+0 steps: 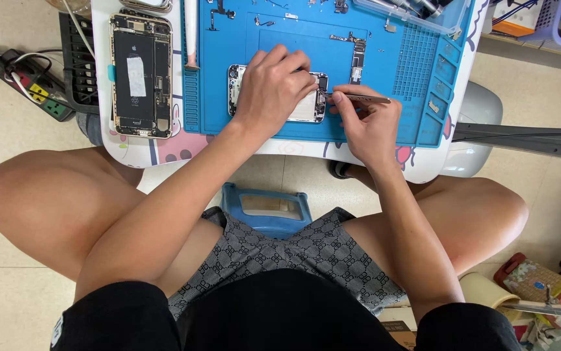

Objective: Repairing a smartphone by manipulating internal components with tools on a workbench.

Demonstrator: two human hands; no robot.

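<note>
Blue mat (384,123) covers most of a small white table (436,166); front edge close to both wrists, bare mat open to the right. Opened phone (306,112) lies mid-mat, under the left hand (274,88), whose fingers spread flat, pressing it down. Right hand (368,123) just beside the phone's right end, fingers pinched on tweezers (358,97), tips at that end. Second opened phone (141,75) sits well left, off the mat.

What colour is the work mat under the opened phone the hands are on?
Bright blue: the rectangular silicone work mat with small compartments along its right edge, seen in the head view.
</note>
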